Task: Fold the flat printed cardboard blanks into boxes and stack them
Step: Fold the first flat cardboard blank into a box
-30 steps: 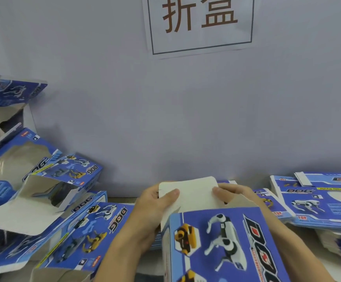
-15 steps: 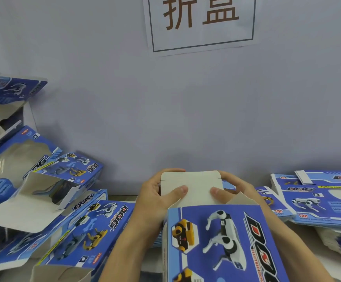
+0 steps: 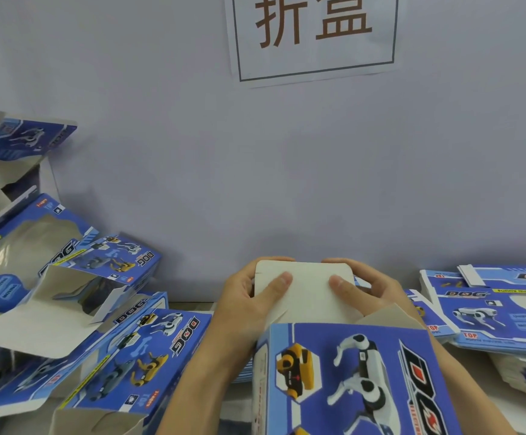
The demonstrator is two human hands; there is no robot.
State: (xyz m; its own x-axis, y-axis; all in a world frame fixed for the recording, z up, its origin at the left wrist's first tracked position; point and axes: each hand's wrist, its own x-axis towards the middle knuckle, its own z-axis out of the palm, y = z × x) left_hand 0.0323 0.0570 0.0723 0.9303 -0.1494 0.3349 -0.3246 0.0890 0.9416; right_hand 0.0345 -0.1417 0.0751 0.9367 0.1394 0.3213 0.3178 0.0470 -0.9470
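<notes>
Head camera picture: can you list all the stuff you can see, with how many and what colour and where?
box being folded: one, blue with a white robot dog and a yellow one printed on it, bottom centre, held upright
end flap: one, plain white, sticking up from the far end of that box
folded boxes: several, exact count unclear, blue with white insides, heaped at the left
flat blanks: a stack, count unclear, blue and white, lying at the right
paper sign: one, white with brown characters, on the wall at top
wall: one, pale grey, behind everything
left hand: one, gripping the flap's left edge, thumb on its front
right hand: one, gripping the flap's right edge, thumb on its front
</notes>
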